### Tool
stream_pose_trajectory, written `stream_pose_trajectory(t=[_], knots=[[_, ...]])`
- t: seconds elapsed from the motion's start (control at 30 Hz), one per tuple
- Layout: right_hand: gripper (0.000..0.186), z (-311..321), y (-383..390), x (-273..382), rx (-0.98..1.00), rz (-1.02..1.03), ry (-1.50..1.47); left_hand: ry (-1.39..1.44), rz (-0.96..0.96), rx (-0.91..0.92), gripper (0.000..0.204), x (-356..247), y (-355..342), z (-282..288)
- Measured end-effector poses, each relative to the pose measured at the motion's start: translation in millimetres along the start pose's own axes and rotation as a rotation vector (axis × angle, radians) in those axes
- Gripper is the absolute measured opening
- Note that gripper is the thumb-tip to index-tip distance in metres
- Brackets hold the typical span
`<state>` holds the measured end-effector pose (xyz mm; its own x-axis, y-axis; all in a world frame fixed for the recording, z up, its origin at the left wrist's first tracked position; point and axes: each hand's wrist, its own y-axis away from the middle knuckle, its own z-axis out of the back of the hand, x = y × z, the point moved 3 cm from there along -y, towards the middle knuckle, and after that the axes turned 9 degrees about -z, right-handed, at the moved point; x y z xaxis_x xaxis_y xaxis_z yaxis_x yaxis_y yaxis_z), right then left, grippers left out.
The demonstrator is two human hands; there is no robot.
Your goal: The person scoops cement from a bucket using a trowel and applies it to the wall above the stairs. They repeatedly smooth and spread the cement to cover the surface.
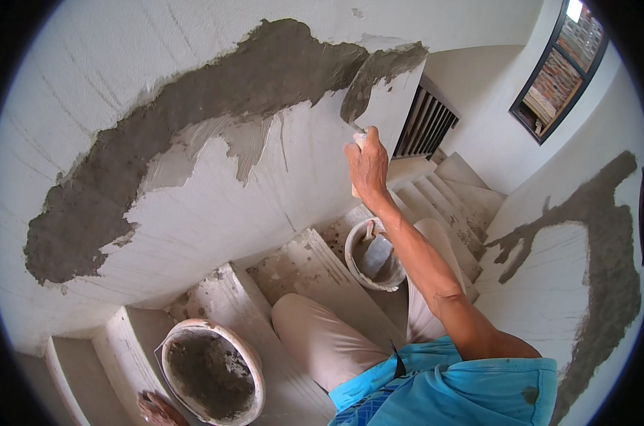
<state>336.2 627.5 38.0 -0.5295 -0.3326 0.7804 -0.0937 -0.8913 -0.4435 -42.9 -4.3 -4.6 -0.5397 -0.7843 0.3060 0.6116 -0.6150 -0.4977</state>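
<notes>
My right hand is closed around the pale handle of a trowel, whose mortar-coated blade is up against the left wall. The blade lies at the right end of a long band of wet grey mortar spread across that white wall. Down at the lower left, my left hand rests beside a bucket of grey mortar, its fingers stretched out over the stair step. Part of that hand is cut off by the lower edge. Nothing shows in it.
A smaller bucket stands by my legs, a flat rectangular metal tool inside it. Mortar-spattered stairs run beneath me. The right wall carries another mortar patch. Farther off are a dark barred railing and a black-framed window.
</notes>
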Motion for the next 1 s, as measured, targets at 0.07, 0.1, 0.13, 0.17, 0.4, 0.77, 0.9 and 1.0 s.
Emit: stream_pose_trajectory(t=[0.07,0.1,0.13,0.17,0.4,0.77,0.9,1.0], knots=[[0.026,-6.2,-5.6,2.9,-0.027,0.048,0.022,-0.033,-0.010,0.008,0.044,-3.3,-2.2,2.5],[0.026,-8.8,-6.6,4.5,-0.041,0.072,0.033,-0.049,-0.016,0.012,0.045,-5.7,-3.4,4.0],[0.026,-11.8,-3.0,4.8,-0.014,0.083,0.054,-0.032,-0.005,0.014,0.045,-7.6,-4.8,5.4],[0.026,-13.6,5.3,5.0,0.012,0.094,0.076,-0.013,0.005,0.017,0.044,-10.6,-6.9,7.6],[0.025,-4.4,32.0,1.9,0.079,0.166,0.055,-0.124,-0.086,-0.011,0.038,-8.6,-1.2,6.7],[0.025,-11.7,33.4,5.9,0.109,0.236,0.173,-0.129,-0.128,-0.069,0.028,-6.3,-0.6,3.8],[0.024,0.0,33.4,-10.5,0.092,0.151,0.045,-0.197,-0.189,-0.048,0.029,-8.3,-1.0,6.0],[0.025,3.4,11.9,-23.9,0.034,0.015,0.003,-0.280,-0.207,-0.036,0.028,-2.9,0.5,-0.2]])
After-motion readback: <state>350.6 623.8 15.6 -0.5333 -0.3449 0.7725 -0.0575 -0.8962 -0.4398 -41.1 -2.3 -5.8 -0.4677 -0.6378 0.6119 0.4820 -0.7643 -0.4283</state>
